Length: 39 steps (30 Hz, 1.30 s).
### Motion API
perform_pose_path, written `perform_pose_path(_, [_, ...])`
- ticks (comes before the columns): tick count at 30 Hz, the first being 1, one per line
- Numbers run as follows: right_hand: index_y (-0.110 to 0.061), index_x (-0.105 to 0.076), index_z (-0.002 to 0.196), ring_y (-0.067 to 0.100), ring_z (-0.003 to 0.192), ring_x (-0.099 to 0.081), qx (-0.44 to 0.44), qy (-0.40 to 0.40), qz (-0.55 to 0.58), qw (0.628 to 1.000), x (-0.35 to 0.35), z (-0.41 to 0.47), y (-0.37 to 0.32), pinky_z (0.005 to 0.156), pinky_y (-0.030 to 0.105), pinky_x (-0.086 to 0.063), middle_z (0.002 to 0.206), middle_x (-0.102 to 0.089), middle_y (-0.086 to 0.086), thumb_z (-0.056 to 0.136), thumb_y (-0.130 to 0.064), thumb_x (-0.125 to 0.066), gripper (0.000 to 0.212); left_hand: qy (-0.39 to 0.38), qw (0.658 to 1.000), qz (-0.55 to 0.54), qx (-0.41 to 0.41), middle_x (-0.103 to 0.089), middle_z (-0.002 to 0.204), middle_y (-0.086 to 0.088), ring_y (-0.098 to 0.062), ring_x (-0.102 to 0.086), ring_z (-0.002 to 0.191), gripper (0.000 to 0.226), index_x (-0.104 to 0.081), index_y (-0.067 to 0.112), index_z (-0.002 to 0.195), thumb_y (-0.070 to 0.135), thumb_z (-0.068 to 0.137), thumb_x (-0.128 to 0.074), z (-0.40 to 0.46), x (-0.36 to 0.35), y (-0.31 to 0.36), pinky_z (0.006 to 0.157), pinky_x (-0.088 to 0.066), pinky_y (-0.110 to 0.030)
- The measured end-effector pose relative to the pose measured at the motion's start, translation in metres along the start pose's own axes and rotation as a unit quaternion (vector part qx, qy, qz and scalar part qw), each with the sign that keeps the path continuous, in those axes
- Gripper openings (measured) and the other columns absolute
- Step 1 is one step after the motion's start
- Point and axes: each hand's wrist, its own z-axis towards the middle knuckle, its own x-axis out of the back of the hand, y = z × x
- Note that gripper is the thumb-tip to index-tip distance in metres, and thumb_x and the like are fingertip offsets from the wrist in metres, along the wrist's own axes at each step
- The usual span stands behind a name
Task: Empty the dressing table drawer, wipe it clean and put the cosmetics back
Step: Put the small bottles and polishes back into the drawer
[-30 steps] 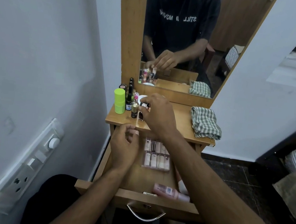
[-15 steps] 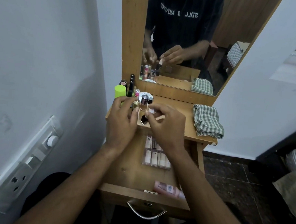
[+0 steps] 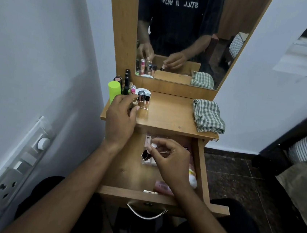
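The left hand point(image 3: 121, 118) rests on the counter point(image 3: 170, 114), its grip curled round a small gold-capped bottle point(image 3: 135, 102) at the edge of the cosmetics cluster point(image 3: 130, 92). Nearer the person, the right hand point(image 3: 169, 158) pinches a small dark bottle point(image 3: 146, 155) over the open drawer point(image 3: 199, 159). A clear case point(image 3: 149, 140) lies beneath that grip and a pink tube point(image 3: 162, 187) closer still. Lifting the bottle straight up, then setting it upright beside the others, should avoid toppling them.

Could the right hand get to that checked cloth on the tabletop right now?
Probably, once freed: the right hand pinches a small dark item over the drawer, and nothing stands between it and the checked cloth.
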Motion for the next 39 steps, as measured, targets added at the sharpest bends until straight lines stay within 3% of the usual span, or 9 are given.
perform_pose_path(4, [-0.020, -0.079, 0.102, 0.002, 0.074, -0.068, -0.056, -0.040, -0.008, 0.998, -0.004, 0.009, 0.004, 0.066, 0.013, -0.053, 0.082, -0.074, -0.012, 0.081, -0.018, -0.083, 0.022, 0.018, 0.999, -0.023, -0.030, -0.065, 0.113, 0.001, -0.011, -0.062, 0.093, 0.033, -0.068, 0.021, 0.124, 0.024, 0.091, -0.073, -0.004, 0.022, 0.002, 0.079, -0.056, -0.027])
perform_pose_path(8, [-0.024, -0.077, 0.106, -0.002, 0.077, -0.065, -0.044, -0.100, -0.070, 0.992, -0.025, 0.026, 0.009, 0.070, 0.010, -0.052, 0.091, -0.073, -0.015, 0.084, -0.018, -0.079, 0.023, 0.042, 0.997, -0.065, -0.005, -0.066, 0.108, 0.004, 0.001, -0.062, 0.084, 0.029, -0.070, 0.022, 0.117, 0.024, 0.089, -0.076, -0.017, 0.049, 0.002, 0.069, -0.051, -0.013])
perform_pose_path(13, [-0.015, -0.078, 0.108, -0.001, 0.075, -0.064, -0.051, -0.143, -0.076, 0.985, -0.069, 0.043, 0.012, 0.066, 0.001, -0.045, 0.098, -0.077, -0.002, 0.087, -0.008, -0.073, 0.023, 0.051, 0.997, -0.059, 0.022, -0.065, 0.103, 0.006, 0.011, -0.057, 0.085, 0.028, -0.072, 0.019, 0.114, 0.018, 0.086, -0.078, -0.042, 0.060, -0.006, 0.069, -0.041, -0.001])
perform_pose_path(17, [-0.015, -0.078, 0.110, 0.007, 0.086, -0.071, -0.058, -0.145, -0.056, 0.986, -0.096, 0.050, 0.009, 0.080, 0.023, -0.058, 0.099, -0.078, 0.000, 0.090, -0.006, -0.067, 0.025, 0.047, 0.996, -0.053, 0.046, -0.065, 0.101, 0.006, -0.001, -0.060, 0.086, 0.030, -0.072, 0.022, 0.113, 0.018, 0.084, -0.080, -0.055, 0.059, -0.016, 0.072, -0.042, -0.004])
perform_pose_path(22, [-0.014, -0.079, 0.098, 0.017, 0.083, -0.073, -0.088, -0.095, -0.057, 0.990, -0.134, 0.048, 0.015, 0.079, 0.039, -0.060, 0.092, -0.078, 0.003, 0.092, -0.015, -0.066, 0.014, 0.056, 0.994, -0.065, 0.068, -0.066, 0.100, 0.006, 0.000, -0.062, 0.085, 0.029, -0.073, 0.021, 0.111, 0.018, 0.083, -0.081, -0.059, 0.058, -0.025, 0.074, -0.047, -0.010])
perform_pose_path(29, [-0.006, -0.077, 0.096, 0.017, 0.085, -0.073, -0.121, -0.056, -0.014, 0.991, -0.143, 0.048, 0.015, 0.082, 0.039, -0.060, 0.094, -0.078, 0.006, 0.093, -0.014, -0.069, 0.013, 0.062, 0.993, -0.060, 0.085, -0.064, 0.095, 0.006, -0.007, -0.063, 0.080, 0.030, -0.072, 0.023, 0.109, 0.020, 0.081, -0.082, -0.060, 0.054, -0.039, 0.067, -0.051, -0.020])
perform_pose_path(34, [-0.008, -0.074, 0.092, 0.017, 0.087, -0.072, -0.131, -0.058, -0.016, 0.989, -0.140, 0.051, 0.019, 0.084, 0.039, -0.059, 0.091, -0.077, 0.005, 0.087, -0.003, -0.070, 0.008, 0.047, 0.992, -0.068, 0.100, -0.064, 0.094, 0.004, 0.001, -0.062, 0.078, 0.030, -0.072, 0.021, 0.109, 0.016, 0.081, -0.082, -0.061, 0.048, -0.041, 0.060, -0.043, -0.005])
perform_pose_path(39, [-0.011, -0.075, 0.094, 0.015, 0.087, -0.072, -0.126, -0.073, -0.026, 0.989, -0.141, 0.051, 0.020, 0.084, 0.038, -0.059, 0.092, -0.077, 0.002, 0.087, -0.008, -0.073, 0.008, 0.028, 0.993, -0.060, 0.099, -0.063, 0.092, 0.006, -0.003, -0.062, 0.078, 0.030, -0.072, 0.020, 0.108, 0.020, 0.080, -0.083, -0.064, 0.044, -0.044, 0.063, -0.047, -0.012])
